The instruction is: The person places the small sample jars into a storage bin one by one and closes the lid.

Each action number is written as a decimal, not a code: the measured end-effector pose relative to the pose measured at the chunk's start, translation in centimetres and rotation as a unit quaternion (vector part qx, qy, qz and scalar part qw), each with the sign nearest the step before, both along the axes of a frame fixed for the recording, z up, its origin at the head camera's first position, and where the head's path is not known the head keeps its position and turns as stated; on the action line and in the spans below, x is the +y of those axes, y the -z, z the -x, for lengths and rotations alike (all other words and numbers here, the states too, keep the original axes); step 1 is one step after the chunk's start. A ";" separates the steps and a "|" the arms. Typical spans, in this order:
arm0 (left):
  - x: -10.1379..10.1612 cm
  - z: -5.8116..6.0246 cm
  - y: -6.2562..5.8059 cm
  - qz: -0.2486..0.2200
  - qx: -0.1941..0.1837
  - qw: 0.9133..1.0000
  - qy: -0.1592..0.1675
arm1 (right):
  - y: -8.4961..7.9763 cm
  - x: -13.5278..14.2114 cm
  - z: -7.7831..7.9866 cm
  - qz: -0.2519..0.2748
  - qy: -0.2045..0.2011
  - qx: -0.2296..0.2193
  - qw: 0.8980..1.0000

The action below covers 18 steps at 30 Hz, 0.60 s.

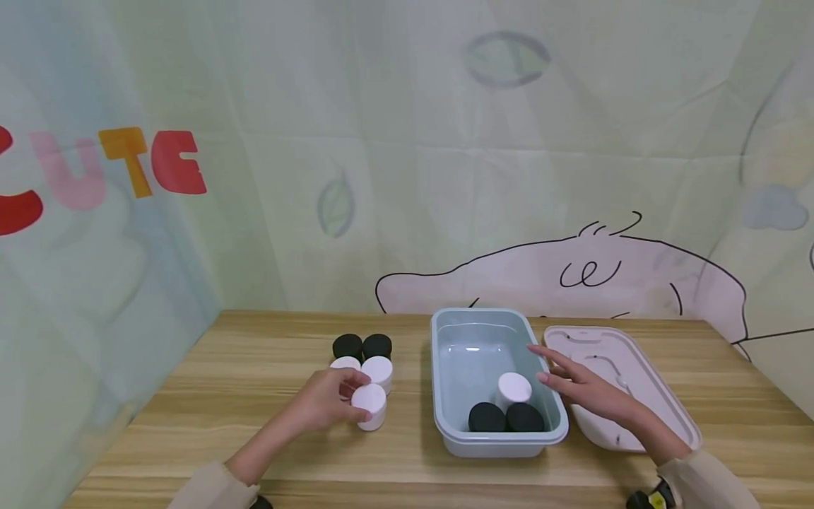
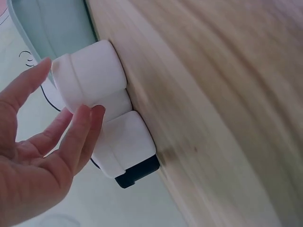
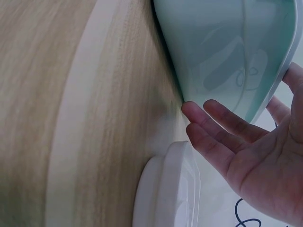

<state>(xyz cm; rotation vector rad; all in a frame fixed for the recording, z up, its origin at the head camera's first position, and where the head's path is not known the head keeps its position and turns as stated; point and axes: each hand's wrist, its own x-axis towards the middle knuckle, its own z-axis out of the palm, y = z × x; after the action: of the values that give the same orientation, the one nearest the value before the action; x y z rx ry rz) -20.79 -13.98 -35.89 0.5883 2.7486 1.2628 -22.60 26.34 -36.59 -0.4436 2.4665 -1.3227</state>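
My left hand (image 1: 326, 401) pinches the lid of the nearest white round jar (image 1: 369, 406), thumb on one side and fingers on the other. The jar stands on the table at the front of a small cluster. Behind it are two more white jars (image 1: 378, 373) and two black-topped jars (image 1: 347, 346). In the left wrist view the jar (image 2: 92, 73) lies between thumb and fingertips. My right hand (image 1: 588, 387) rests at the right rim of a light blue plastic bin (image 1: 443, 382), fingers spread. Inside the bin's near end are a white jar (image 1: 514, 388) and two black-topped ones (image 1: 487, 417).
A pale pinkish lid (image 1: 661, 403) lies on the wooden table (image 1: 267, 353) right of the bin, beneath my right forearm. A printed curtain (image 1: 286, 177) hangs behind the table and along its left side.
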 end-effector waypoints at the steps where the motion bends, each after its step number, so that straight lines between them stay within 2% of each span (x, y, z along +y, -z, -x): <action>1: 0.0 0.0 0.1 0.001 0.003 1.000 0.005 | 0.0 0.0 0.0 0.000 0.000 0.000 1.000; 4: 0.0 0.1 0.3 0.000 0.008 1.000 0.012 | 0.0 0.0 0.0 -0.001 -0.001 -0.001 1.000; 11: 0.2 0.3 0.5 0.008 0.013 1.000 0.002 | 0.0 0.1 0.0 0.001 -0.004 0.001 1.000; 18: 0.3 0.1 -0.2 -0.001 0.019 1.000 -0.006 | -0.1 0.0 0.0 -0.006 0.003 0.001 1.000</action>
<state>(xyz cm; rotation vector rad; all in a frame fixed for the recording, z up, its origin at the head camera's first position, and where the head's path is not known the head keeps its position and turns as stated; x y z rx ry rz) -20.86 -13.72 -35.67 0.6016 2.7853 1.2709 -22.55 26.32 -36.48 -0.4362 2.4770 -1.3104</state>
